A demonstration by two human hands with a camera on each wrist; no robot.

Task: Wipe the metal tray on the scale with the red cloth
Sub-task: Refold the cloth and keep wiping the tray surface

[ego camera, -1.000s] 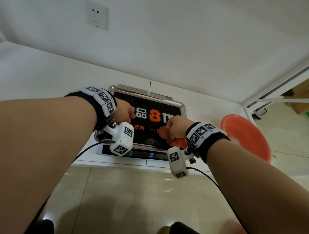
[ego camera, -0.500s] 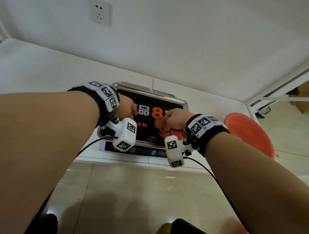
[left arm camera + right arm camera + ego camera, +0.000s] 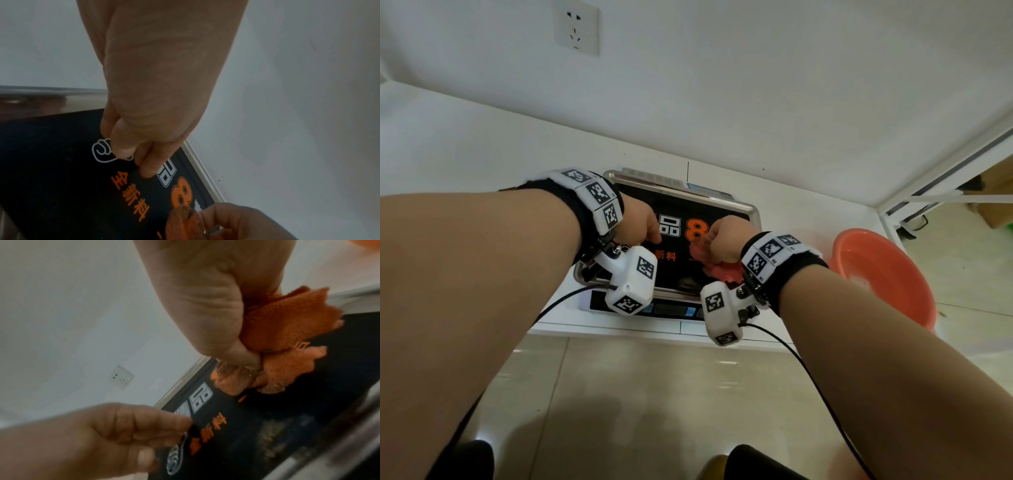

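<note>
A metal tray (image 3: 754, 213) sits on a scale (image 3: 671, 310), lined with a black sheet (image 3: 674, 274) printed in orange and white. My right hand (image 3: 726, 240) grips a bunched red cloth (image 3: 717, 270) and holds it on the sheet at the tray's right half. The right wrist view shows the cloth (image 3: 277, 324) squeezed in the fist (image 3: 216, 305). My left hand (image 3: 637, 229) is over the tray's left part. Its curled thumb and forefinger (image 3: 135, 160) pinch the black sheet (image 3: 61, 178) beside a white logo.
An orange plastic basin (image 3: 887, 274) stands to the right of the scale on the white ledge (image 3: 654, 329). A wall socket (image 3: 577, 27) is high on the white wall behind. Tiled floor lies below the ledge.
My right hand has slid the cloth a little farther back and left across the sheet, towards the orange 8. The left hand has stayed where it was.
</note>
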